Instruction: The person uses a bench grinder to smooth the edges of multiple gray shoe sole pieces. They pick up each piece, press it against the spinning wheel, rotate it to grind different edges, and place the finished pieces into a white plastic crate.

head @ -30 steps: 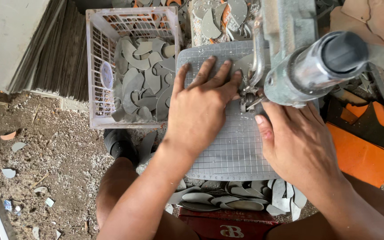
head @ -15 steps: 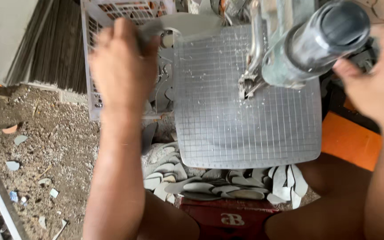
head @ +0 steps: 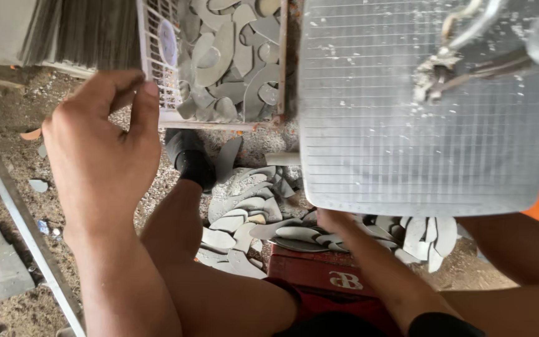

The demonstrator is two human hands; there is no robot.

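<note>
We find the left hand half-open, empty, beside the crate at upper left; right hand hidden under the gridded plate, grip indeterminable.

Counts from my head view

I count two hands: left hand raised, right hand mostly hidden under one gridded board. One crate holds grey cutouts, too many to count; a second heap lies below. One red box, one drill head.
</note>
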